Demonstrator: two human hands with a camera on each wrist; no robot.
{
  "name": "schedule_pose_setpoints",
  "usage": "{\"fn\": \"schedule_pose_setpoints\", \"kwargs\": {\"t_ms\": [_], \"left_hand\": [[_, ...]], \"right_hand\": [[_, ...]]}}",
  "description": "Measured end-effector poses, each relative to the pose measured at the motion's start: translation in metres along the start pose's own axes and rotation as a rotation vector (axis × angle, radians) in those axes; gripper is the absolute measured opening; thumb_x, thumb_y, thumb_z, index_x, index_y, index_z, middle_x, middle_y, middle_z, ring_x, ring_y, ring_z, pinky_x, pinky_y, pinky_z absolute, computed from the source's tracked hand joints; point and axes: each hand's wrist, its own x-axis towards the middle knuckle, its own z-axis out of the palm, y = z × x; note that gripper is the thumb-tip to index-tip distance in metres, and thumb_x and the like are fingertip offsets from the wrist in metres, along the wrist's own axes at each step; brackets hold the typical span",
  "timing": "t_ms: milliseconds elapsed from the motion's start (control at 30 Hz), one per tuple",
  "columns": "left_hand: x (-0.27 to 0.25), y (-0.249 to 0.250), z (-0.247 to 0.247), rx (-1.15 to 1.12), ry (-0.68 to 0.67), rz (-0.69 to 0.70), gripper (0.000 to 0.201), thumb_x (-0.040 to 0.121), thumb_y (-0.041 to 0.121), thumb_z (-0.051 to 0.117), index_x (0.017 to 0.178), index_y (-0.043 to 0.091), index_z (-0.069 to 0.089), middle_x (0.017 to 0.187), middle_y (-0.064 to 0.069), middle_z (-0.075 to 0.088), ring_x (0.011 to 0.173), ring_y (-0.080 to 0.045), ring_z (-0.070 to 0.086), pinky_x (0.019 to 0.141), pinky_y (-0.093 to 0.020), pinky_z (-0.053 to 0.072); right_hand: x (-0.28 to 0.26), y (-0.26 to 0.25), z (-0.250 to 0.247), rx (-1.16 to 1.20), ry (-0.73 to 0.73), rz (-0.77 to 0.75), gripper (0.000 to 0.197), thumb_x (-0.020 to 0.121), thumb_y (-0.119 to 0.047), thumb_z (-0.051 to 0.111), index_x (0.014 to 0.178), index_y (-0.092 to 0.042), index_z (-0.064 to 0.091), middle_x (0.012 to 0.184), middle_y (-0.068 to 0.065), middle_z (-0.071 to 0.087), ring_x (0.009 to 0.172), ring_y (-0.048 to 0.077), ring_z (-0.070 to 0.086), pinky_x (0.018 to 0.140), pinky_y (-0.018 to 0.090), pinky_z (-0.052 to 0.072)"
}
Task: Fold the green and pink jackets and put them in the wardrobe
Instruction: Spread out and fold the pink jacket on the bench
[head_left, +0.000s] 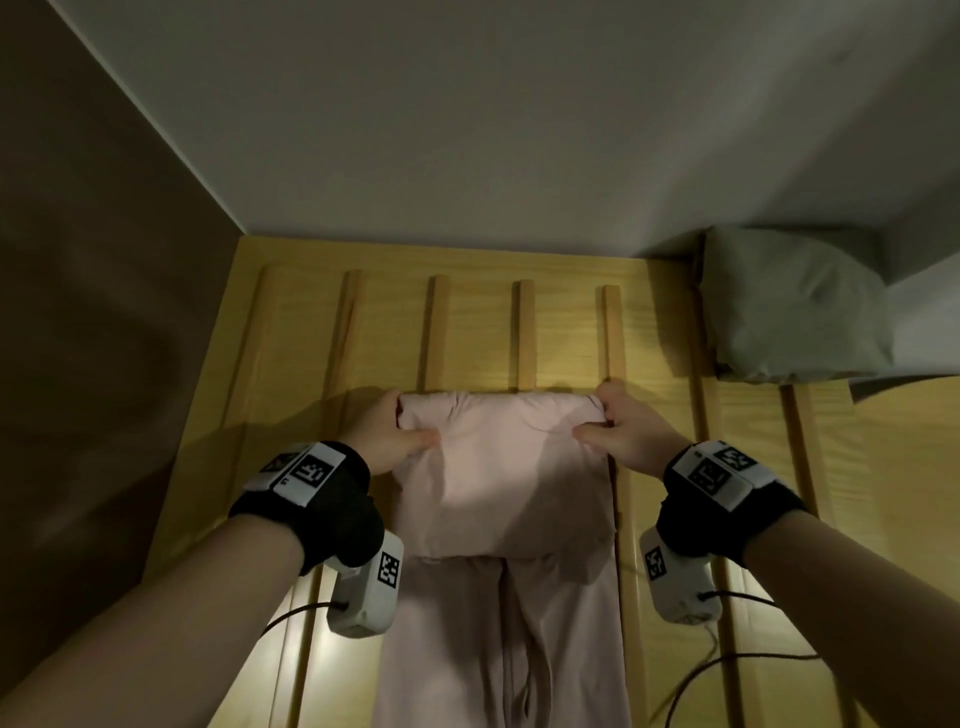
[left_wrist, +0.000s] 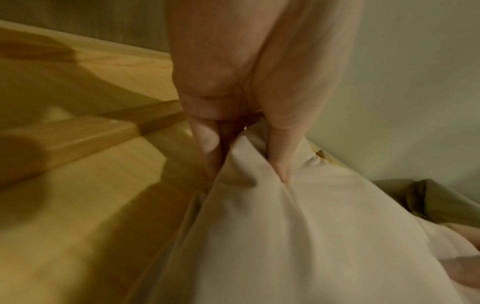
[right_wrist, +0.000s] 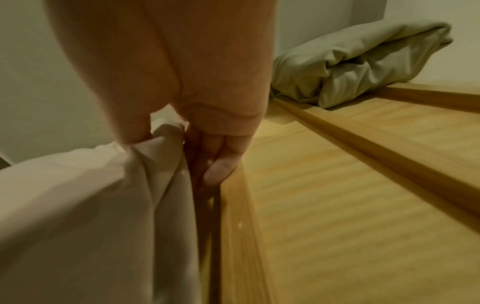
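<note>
I see the pink jacket (head_left: 501, 499) lying between my hands on the slatted bed base (head_left: 291, 332), its long axis running from them back toward me. My left hand (head_left: 387, 434) and right hand (head_left: 626, 431) each pinch a far corner, equally near. The green jacket (head_left: 795, 306) sits folded, well beyond my right hand.
</note>
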Motion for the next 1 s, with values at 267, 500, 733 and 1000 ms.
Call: {"fn": "schedule_pose_setpoints", "kwargs": {"t_ms": [267, 500, 733, 1000], "left_hand": [[0.044, 0.051, -0.021, -0.016, 0.329, 0.174, 0.050, 0.085, 0.019, 0.066, 0.126, 0.002, 0.043, 0.124, -0.015, 0.054, 0.111, -0.029, 0.053, 0.085, -0.031, 0.041], [0.074, 0.072, -0.043, -0.235, 0.240, 0.248, 0.069, 0.095, 0.014, 0.051, 0.150, 0.018, 0.010, 0.146, -0.007, 0.039, 0.133, -0.019, 0.039, 0.104, -0.029, 0.035], [0.058, 0.025, -0.030, -0.125, 0.147, 0.039, 0.073, 0.086, 0.034, 0.064, 0.145, 0.015, 0.025, 0.145, -0.006, 0.039, 0.129, -0.025, 0.042, 0.101, -0.036, 0.038], [0.038, 0.019, -0.012, 0.020, 0.097, 0.121, 0.077, 0.078, 0.030, 0.074, 0.140, 0.014, 0.032, 0.137, -0.006, 0.048, 0.121, -0.023, 0.050, 0.091, -0.028, 0.040]], "right_hand": [[0.052, -0.026, -0.025, 0.172, 0.275, -0.070, 0.025, 0.090, -0.013, 0.056, 0.110, -0.004, 0.044, 0.087, 0.002, 0.054, 0.078, 0.016, 0.051, 0.073, 0.024, 0.035], [0.082, -0.053, -0.057, 0.375, 0.394, -0.084, 0.056, 0.090, -0.013, 0.054, 0.139, -0.013, 0.027, 0.090, 0.002, 0.057, 0.081, 0.017, 0.057, 0.063, 0.015, 0.047], [0.067, -0.027, -0.034, 0.442, 0.269, -0.044, 0.069, 0.085, -0.008, 0.064, 0.141, -0.008, 0.025, 0.126, 0.012, 0.053, 0.106, 0.019, 0.054, 0.082, 0.019, 0.047], [0.059, -0.011, -0.021, 0.028, 0.179, -0.156, 0.119, 0.065, -0.026, 0.083, 0.149, -0.026, -0.002, 0.156, 0.004, 0.013, 0.142, 0.024, 0.017, 0.114, 0.040, 0.022]]}}
